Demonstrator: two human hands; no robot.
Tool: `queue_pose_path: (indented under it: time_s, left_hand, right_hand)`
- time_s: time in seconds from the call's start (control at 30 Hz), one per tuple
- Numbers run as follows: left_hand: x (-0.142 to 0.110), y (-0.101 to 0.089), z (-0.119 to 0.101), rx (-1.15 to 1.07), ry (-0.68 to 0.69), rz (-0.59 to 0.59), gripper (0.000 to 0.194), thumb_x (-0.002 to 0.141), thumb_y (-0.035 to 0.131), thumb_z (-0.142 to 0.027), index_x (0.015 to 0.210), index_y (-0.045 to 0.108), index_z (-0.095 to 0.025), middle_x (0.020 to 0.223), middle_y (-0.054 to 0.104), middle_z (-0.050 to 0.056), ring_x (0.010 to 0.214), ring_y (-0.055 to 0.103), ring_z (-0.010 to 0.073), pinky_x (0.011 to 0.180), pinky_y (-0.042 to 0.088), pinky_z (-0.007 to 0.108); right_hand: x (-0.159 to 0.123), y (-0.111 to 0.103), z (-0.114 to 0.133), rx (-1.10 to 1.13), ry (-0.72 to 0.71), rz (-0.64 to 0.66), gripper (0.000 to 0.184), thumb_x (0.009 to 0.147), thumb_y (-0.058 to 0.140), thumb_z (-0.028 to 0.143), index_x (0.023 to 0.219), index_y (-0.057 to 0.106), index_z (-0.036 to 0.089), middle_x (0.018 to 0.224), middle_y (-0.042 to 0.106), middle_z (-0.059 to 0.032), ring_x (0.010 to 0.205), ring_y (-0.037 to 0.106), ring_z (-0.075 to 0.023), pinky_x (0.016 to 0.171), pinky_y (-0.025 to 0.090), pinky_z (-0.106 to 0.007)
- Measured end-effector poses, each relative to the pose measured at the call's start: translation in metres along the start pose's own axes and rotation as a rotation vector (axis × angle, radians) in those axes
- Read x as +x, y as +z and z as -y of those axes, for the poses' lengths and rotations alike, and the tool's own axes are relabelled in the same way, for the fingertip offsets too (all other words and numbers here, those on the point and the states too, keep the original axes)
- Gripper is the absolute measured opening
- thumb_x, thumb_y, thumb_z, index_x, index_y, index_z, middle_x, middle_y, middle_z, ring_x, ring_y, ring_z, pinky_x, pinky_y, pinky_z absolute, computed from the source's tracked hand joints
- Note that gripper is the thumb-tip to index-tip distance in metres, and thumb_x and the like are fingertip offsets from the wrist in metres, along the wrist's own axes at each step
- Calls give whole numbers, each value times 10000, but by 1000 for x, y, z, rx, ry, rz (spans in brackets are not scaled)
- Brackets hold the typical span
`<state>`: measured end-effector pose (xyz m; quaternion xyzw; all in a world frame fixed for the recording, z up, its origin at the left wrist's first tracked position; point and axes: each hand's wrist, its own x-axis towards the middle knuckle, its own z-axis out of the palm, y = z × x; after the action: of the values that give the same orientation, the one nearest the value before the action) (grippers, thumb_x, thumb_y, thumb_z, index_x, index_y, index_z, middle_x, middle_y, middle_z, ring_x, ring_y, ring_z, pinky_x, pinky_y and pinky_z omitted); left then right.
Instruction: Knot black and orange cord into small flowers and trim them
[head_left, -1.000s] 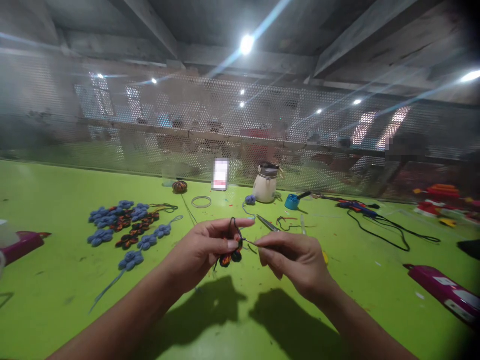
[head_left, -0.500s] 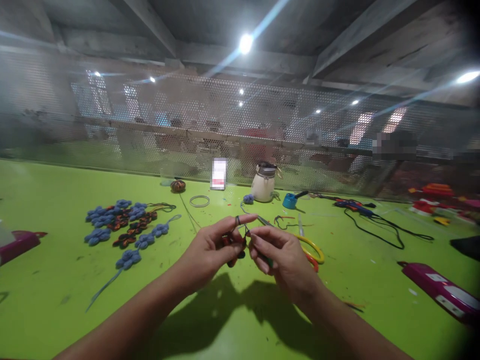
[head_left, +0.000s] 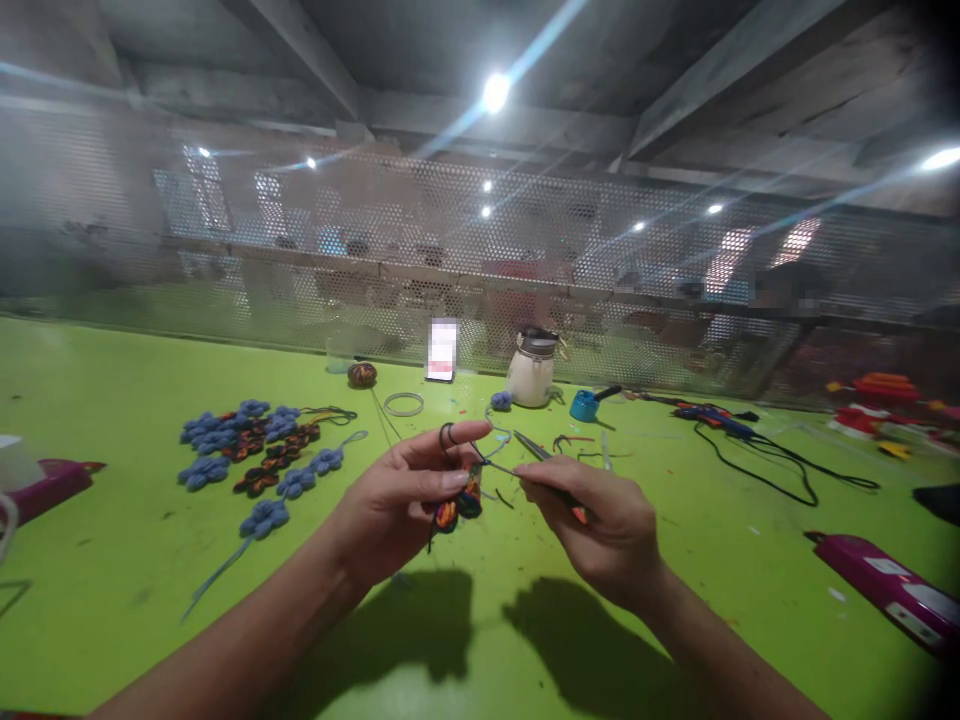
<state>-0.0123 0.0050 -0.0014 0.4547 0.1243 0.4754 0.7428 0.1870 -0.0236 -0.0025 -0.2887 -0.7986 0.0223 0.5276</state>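
Observation:
My left hand (head_left: 397, 500) pinches a small black-and-orange crocheted piece (head_left: 459, 503) between thumb and fingers, with dark yarn looped over its forefinger. My right hand (head_left: 600, 520) is closed on a thin crochet hook (head_left: 504, 470) whose tip points left into the piece. Both hands hover just above the green table (head_left: 135, 560), near its middle.
Blue and dark crocheted flowers (head_left: 247, 450) lie at the left. Scissors (head_left: 536, 447), a white jar (head_left: 531, 370), a blue cup (head_left: 583, 404), a ring (head_left: 403, 404) and a glue gun with cable (head_left: 720, 420) sit behind. Pink cases lie at the right edge (head_left: 885, 590) and the left edge (head_left: 45, 488). A mesh fence runs along the far edge.
My hands came close together half a second ago and have drawn apart again. The right hand has pulled the hook back to the right.

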Motion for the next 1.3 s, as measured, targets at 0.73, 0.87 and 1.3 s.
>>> queue_pose_path:
  time_s: [0.73,0.87,1.3]
  left_hand:
    - [-5,19,15,995,293,-17,521,814,485,-133,1313,395,-252,761,482,-4,650,422,101,599,381,239]
    - [-4,23,16,764,225,-75,637,803,522,-153,1373,259,-264,783,468,-8,620,419,92,549,392,224]
    - [-1,15,-5,198,-26,-1,546,672,613,-69,1197,534,-197,757,482,-5,556,418,47,439,342,131]
  right_hand:
    - [3,16,3,886,925,71,145,765,630,273,820,611,140,572,546,23,379,388,-19,359,221,-156]
    - [-1,22,4,990,856,-19,121,788,614,257,825,598,143,598,552,22,388,394,-13,368,238,-154]
    - [-4,13,3,380,478,-1,88,800,578,216,848,635,167,600,548,11,436,447,-69,404,371,-209]
